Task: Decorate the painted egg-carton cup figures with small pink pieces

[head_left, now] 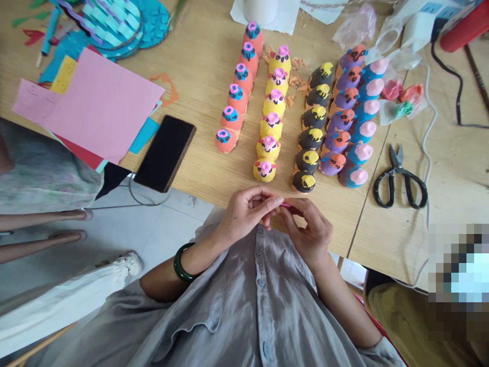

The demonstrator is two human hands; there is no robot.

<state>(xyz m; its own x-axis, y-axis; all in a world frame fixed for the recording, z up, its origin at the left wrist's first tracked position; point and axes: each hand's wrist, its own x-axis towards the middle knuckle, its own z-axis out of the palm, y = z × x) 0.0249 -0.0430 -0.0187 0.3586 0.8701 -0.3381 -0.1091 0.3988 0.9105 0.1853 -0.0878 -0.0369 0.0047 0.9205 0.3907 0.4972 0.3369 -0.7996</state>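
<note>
My left hand (248, 211) and my right hand (307, 229) meet just below the table's near edge, over my grey shirt. Both pinch a small pink piece (284, 205) between their fingertips; its material is too small to make out. Right above the hands stand painted egg-carton figures in rows: an orange row (237, 97), a yellow row (272, 120), a black-and-yellow row (313, 132), a purple row (340, 122) and a blue row (362, 127). The nearest figures are the front yellow one (264, 171) and the front black one (304, 182).
A black phone (165, 152) lies at the table's near edge beside pink paper (99, 102). Black scissors (399, 178) lie to the right, with white cables and plastic bags behind. Another person's legs (42, 224) show at the left; someone else sits at the lower right.
</note>
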